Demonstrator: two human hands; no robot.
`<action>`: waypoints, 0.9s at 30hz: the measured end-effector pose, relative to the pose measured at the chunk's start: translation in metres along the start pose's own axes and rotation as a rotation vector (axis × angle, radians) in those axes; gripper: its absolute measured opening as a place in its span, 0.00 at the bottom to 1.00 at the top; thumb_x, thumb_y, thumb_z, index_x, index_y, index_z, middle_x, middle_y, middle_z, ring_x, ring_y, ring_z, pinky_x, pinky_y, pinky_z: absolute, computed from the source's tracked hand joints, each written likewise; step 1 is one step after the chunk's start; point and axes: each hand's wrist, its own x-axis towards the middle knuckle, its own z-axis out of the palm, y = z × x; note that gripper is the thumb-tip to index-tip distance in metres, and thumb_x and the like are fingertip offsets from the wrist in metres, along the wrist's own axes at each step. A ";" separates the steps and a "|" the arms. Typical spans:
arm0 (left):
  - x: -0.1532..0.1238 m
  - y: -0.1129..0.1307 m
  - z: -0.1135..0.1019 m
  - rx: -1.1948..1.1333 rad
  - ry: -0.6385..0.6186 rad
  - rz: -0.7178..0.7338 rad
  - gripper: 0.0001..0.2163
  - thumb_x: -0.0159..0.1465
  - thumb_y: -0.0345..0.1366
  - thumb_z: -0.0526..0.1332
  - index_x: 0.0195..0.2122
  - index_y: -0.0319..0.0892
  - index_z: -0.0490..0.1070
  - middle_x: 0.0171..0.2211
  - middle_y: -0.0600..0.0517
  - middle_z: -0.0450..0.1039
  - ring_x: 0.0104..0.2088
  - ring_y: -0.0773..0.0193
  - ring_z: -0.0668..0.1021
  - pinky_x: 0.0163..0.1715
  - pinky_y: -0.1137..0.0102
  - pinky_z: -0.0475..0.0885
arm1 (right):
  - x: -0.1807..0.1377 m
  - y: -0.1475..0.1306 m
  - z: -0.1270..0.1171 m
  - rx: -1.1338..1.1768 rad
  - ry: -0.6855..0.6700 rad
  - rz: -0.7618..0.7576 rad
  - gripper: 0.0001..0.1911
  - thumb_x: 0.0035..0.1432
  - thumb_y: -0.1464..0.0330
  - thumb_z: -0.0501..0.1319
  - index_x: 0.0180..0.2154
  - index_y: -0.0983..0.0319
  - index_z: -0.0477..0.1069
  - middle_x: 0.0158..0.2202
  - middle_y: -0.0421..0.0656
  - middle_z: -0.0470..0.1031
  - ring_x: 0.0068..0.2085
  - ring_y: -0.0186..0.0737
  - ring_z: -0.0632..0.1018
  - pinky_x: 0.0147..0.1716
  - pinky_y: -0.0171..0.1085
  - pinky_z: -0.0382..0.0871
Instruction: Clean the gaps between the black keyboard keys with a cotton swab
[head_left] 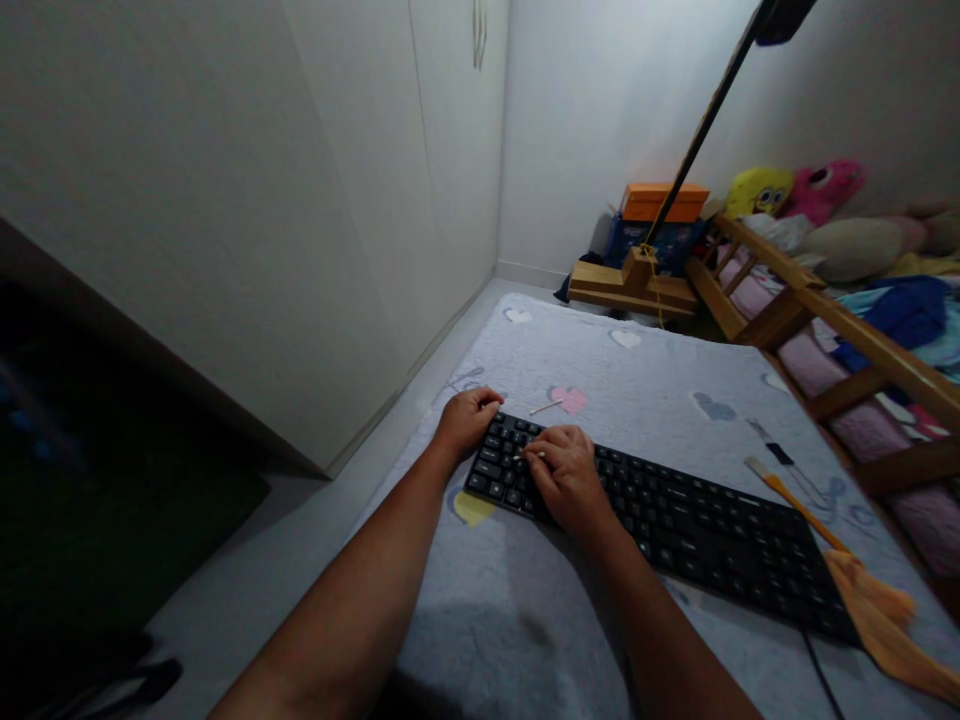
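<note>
A black keyboard point(697, 515) lies at a slant across a pale cloth with heart prints. My left hand point(466, 420) is closed on the keyboard's far left corner, its fingertips at the edge. Pinched in my right hand point(566, 472) is a cotton swab point(531, 455), its tip down among the keys at the left part of the keyboard. My right hand covers some of the keys. A second cotton swab point(546, 407) rests on the cloth just beyond the keyboard.
Right of the keyboard lie an orange-handled brush point(787, 493), a thin black-and-metal tool point(780, 452) and an orange cloth point(874, 600). The keyboard's cable point(821, 670) runs toward me. A white cabinet point(337, 200) stands left; a wooden bed rail point(862, 340) borders the right.
</note>
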 end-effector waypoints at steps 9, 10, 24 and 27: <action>0.002 -0.002 0.000 0.000 -0.006 -0.002 0.10 0.60 0.34 0.58 0.36 0.42 0.80 0.37 0.49 0.82 0.41 0.58 0.81 0.45 0.67 0.73 | -0.002 -0.006 -0.003 -0.018 -0.036 -0.052 0.10 0.63 0.74 0.59 0.33 0.59 0.77 0.36 0.42 0.78 0.45 0.44 0.70 0.50 0.48 0.56; 0.002 -0.002 0.000 -0.001 -0.008 -0.003 0.10 0.60 0.34 0.58 0.36 0.41 0.80 0.37 0.49 0.82 0.41 0.58 0.81 0.44 0.67 0.73 | -0.002 -0.006 -0.003 -0.017 -0.041 -0.056 0.10 0.63 0.74 0.58 0.32 0.59 0.76 0.36 0.42 0.77 0.45 0.44 0.70 0.50 0.48 0.56; 0.000 0.002 -0.001 -0.001 -0.004 -0.007 0.10 0.60 0.33 0.58 0.36 0.42 0.80 0.37 0.49 0.82 0.40 0.58 0.81 0.45 0.66 0.74 | -0.003 -0.010 -0.003 -0.003 -0.075 -0.085 0.10 0.63 0.74 0.58 0.32 0.59 0.76 0.35 0.42 0.77 0.45 0.44 0.71 0.50 0.47 0.56; 0.000 0.003 -0.002 0.012 -0.009 0.000 0.10 0.60 0.33 0.58 0.36 0.42 0.80 0.37 0.49 0.82 0.40 0.57 0.81 0.46 0.66 0.73 | -0.003 -0.011 -0.003 0.012 -0.065 -0.092 0.10 0.64 0.73 0.58 0.32 0.59 0.76 0.35 0.42 0.77 0.45 0.44 0.71 0.50 0.47 0.57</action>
